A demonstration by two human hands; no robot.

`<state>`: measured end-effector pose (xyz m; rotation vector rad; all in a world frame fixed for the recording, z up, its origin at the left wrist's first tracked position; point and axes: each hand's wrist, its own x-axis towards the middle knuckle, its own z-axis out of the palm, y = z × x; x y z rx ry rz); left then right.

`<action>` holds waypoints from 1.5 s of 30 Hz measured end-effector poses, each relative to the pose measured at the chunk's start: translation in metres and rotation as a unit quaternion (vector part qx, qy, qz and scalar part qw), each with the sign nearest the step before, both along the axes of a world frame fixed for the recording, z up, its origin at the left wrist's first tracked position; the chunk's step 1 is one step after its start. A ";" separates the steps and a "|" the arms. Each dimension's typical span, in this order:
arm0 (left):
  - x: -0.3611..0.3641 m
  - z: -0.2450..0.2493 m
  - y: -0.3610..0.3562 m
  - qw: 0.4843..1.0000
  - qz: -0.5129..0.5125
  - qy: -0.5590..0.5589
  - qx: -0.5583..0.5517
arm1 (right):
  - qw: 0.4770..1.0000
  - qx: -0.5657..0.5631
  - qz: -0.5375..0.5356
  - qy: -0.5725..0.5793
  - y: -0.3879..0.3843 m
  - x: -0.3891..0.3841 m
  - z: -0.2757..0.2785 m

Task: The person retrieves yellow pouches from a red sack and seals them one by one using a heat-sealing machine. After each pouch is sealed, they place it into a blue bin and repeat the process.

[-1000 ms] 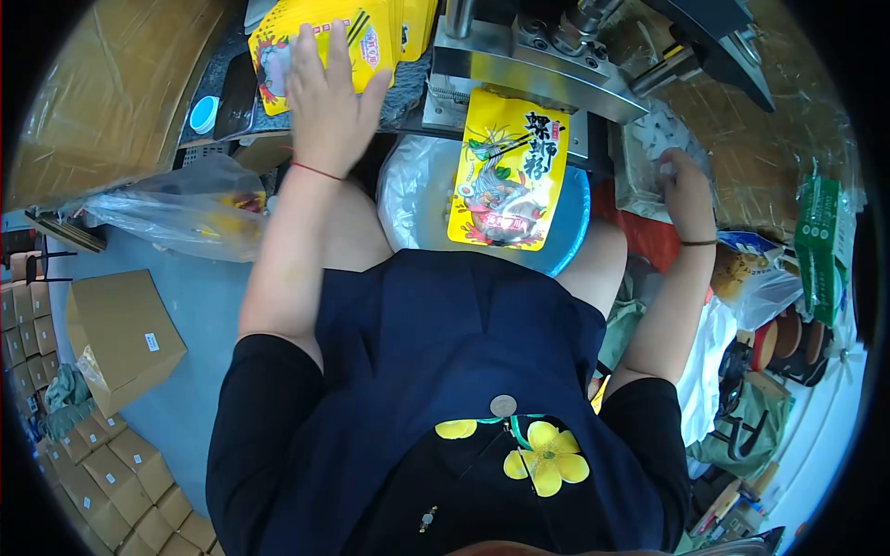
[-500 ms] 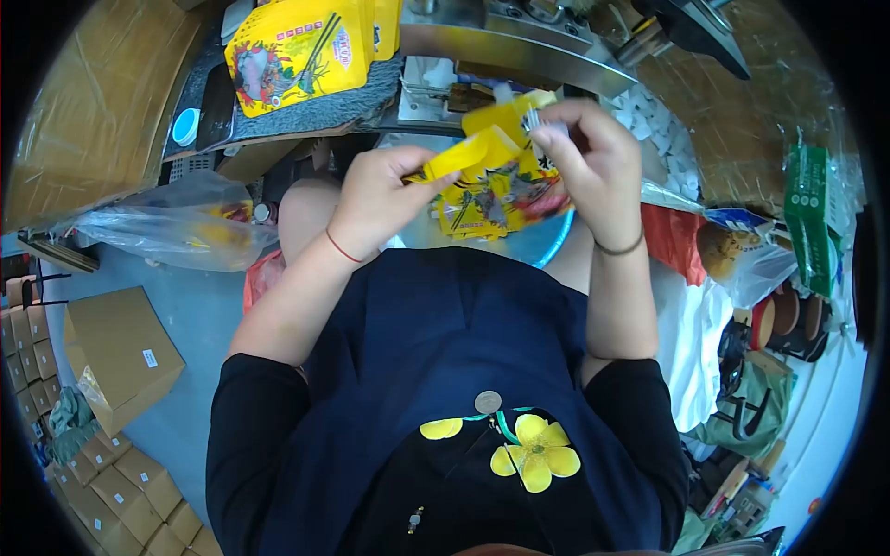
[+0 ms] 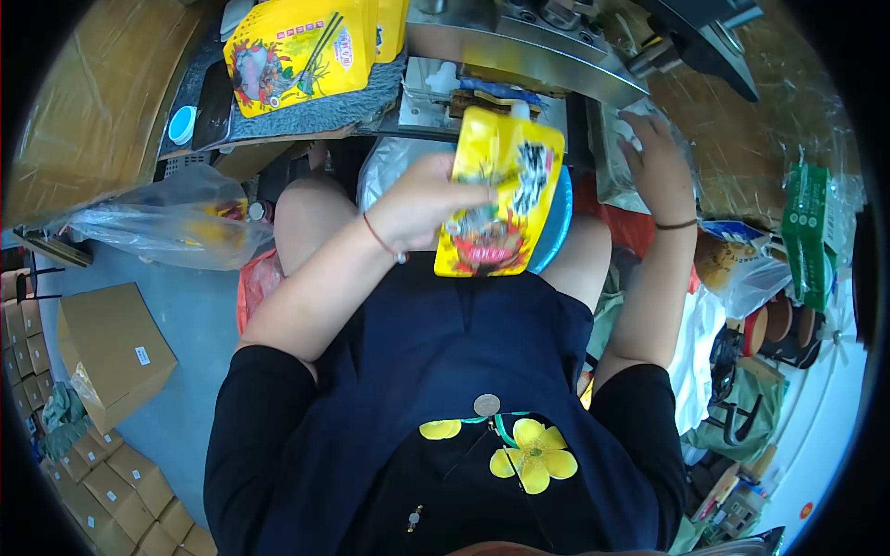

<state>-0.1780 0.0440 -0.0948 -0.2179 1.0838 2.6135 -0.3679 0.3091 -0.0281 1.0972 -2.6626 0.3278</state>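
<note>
My left hand (image 3: pixel 419 202) grips a yellow printed spout pouch (image 3: pixel 501 227) by its left edge, thumb across the front. The pouch is upright above my lap, with a pale spout (image 3: pixel 520 110) at its top. Out to the right, my right hand (image 3: pixel 660 167) reaches over a tray (image 3: pixel 612 176) beside the machine. Its fingers are apart and slightly curled, and nothing shows in them. Behind the pouch, a blue basin (image 3: pixel 558 222) rests between my knees, mostly hidden.
A metal machine (image 3: pixel 528 56) stands in front of me. Yellow pouches (image 3: pixel 301 56) lie stacked on a grey cloth (image 3: pixel 324 107) at the left, near a blue cap (image 3: pixel 183 125). Cardboard boxes (image 3: pixel 120 357) stand on the floor, and a clear plastic bag (image 3: pixel 171 222) hangs at the left.
My right hand has left the pouch and moved right to the tray. My left hand has brought the pouch upright and closer to my body.
</note>
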 end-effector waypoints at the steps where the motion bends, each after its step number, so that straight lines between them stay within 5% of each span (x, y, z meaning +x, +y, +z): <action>1: -0.009 0.006 -0.008 0.999 0.020 -0.006 -0.047 | 1.000 0.013 0.000 -0.011 0.009 -0.009 -0.011; 8: -0.026 0.004 -0.022 0.994 0.072 0.059 -0.061 | 0.997 0.028 -0.063 -0.021 0.010 -0.015 -0.035; 9: -0.022 0.006 -0.031 0.943 0.156 0.077 -0.283 | 0.996 0.033 -0.081 -0.024 0.010 -0.013 -0.037; 11: -0.022 0.000 -0.079 0.707 0.376 0.127 -0.586 | 0.995 0.009 -0.095 -0.003 0.012 -0.011 -0.040; 12: -0.020 0.009 -0.107 0.428 0.446 0.233 -0.751 | 0.995 -0.003 -0.101 0.008 0.012 -0.009 -0.040; 14: 0.000 -0.008 -0.145 0.251 0.260 0.139 -0.922 | 0.993 -0.019 -0.081 0.081 0.011 0.000 -0.030; 16: 0.027 -0.003 -0.133 0.346 0.133 0.219 -0.903 | 0.984 -0.088 -0.094 0.126 0.008 0.000 -0.026; 17: 0.035 -0.006 -0.127 0.330 0.115 0.233 -0.907 | 0.973 -0.146 -0.121 0.131 0.008 0.002 -0.029; 20: 0.051 -0.008 -0.117 0.596 0.254 0.170 -0.743 | 0.962 -0.263 -0.068 0.034 0.001 0.019 -0.028; 21: 0.046 0.003 -0.094 0.820 0.323 0.118 -0.457 | 0.956 -0.291 -0.032 -0.016 -0.006 0.033 -0.024; 22: 0.047 0.014 -0.081 0.846 0.260 0.092 -0.456 | 0.962 -0.262 0.029 -0.066 -0.022 0.052 -0.012; 24: 0.048 0.031 -0.063 0.885 0.127 0.043 -0.445 | 0.934 -0.266 0.163 -0.173 -0.051 0.078 0.000; 25: 0.042 0.010 -0.059 0.822 0.144 0.146 -0.531 | 0.919 -0.284 0.187 -0.199 -0.062 0.089 0.013; 28: 0.038 0.026 -0.026 0.880 0.071 0.097 -0.460 | 0.879 -0.383 0.192 -0.208 -0.083 0.095 0.029; 31: 0.037 0.024 -0.004 0.941 0.004 0.122 -0.316 | 0.927 -0.252 0.262 -0.092 -0.089 0.084 0.028; 34: 0.037 0.015 0.013 0.980 -0.040 0.100 -0.169 | 0.908 -0.203 0.279 -0.238 -0.067 0.071 0.030; 35: 0.038 0.017 0.017 0.987 -0.065 0.063 -0.134 | 0.901 -0.159 0.256 -0.310 -0.063 0.073 0.033; 38: 0.034 0.009 0.025 0.994 -0.072 0.047 -0.067 | 0.928 -0.177 0.232 -0.232 -0.049 0.068 0.031; 39: 0.029 0.006 0.021 0.996 -0.074 0.018 -0.055 | 0.977 -0.115 0.162 -0.078 -0.037 0.053 0.026; 41: 0.015 0.005 0.010 0.998 -0.030 0.019 -0.045 | 0.999 -0.014 -0.035 0.010 -0.003 0.021 0.012; 45: -0.017 0.010 -0.017 0.999 0.003 -0.003 -0.045 | 0.992 0.081 -0.081 -0.060 0.025 -0.005 -0.012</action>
